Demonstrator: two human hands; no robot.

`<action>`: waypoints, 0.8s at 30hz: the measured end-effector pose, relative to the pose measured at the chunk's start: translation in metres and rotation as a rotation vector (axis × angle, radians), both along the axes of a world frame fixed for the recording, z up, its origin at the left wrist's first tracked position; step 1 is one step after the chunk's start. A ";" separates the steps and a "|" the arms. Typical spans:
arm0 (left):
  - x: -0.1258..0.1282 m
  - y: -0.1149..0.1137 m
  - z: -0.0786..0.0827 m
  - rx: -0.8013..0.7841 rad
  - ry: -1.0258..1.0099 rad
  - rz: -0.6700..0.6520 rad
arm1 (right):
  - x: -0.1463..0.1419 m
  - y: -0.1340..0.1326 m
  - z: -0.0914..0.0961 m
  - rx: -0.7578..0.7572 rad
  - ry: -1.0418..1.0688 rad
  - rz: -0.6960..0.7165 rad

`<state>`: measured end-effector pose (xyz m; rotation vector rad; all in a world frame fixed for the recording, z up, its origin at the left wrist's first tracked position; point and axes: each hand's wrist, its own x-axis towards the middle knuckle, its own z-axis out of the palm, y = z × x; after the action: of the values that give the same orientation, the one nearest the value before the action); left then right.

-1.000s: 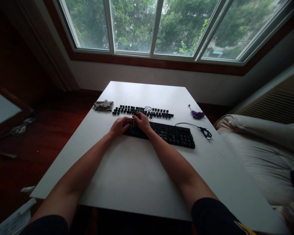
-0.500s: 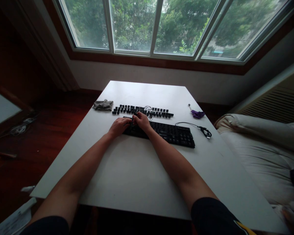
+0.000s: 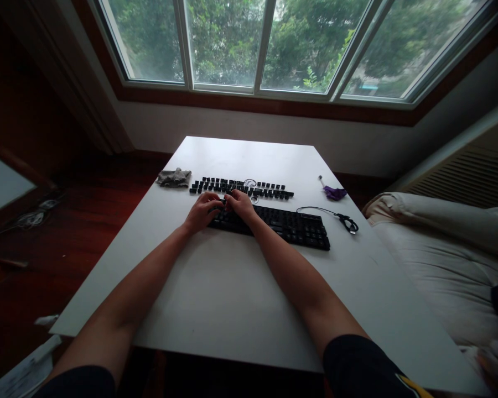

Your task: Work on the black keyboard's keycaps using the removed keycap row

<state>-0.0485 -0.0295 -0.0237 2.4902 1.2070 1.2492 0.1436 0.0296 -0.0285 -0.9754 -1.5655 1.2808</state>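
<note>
A black keyboard point(image 3: 301, 225) lies across the white table, its left part partly hidden by my hands. At that left end, my left hand point(image 3: 201, 212) is curled over the keys with its fingers bent toward the thumb. Close beside it, my right hand point(image 3: 241, 204) bends inward, thumb and fingertips pinched together over the upper left keys. Whatever is between the fingertips of either hand is too small and dark to make out. Just beyond the keyboard, loose black keycaps point(image 3: 274, 192) stand in rows, some hidden behind my right hand.
A grey cloth point(image 3: 175, 178) lies left of the keycaps. On the right are a purple cloth point(image 3: 335, 193), a small white-handled brush point(image 3: 321, 181) and a coiled black cable point(image 3: 348, 223). A pale sofa point(image 3: 431, 260) borders the white table point(image 3: 232, 309) on the right.
My left hand has arched up, its knuckles higher and its fingers more bent. My right hand stays almost in place, and the keyboard and keycaps have not moved.
</note>
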 end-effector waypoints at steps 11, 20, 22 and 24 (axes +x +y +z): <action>0.002 -0.007 0.011 -0.051 -0.081 0.201 | -0.002 0.000 0.000 -0.024 -0.048 -0.045; -0.030 0.011 -0.012 -0.124 -0.003 0.563 | -0.002 0.000 -0.004 0.036 -0.069 -0.035; -0.037 0.016 -0.018 -0.154 0.034 0.616 | -0.002 -0.001 -0.005 0.059 -0.078 -0.040; -0.042 0.019 -0.023 -0.175 0.054 0.665 | -0.002 -0.002 -0.004 0.068 -0.088 -0.041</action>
<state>-0.0904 -0.0106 -0.0465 2.0673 2.1612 1.1114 0.1420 0.0281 -0.0328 -1.0279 -1.6374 1.1622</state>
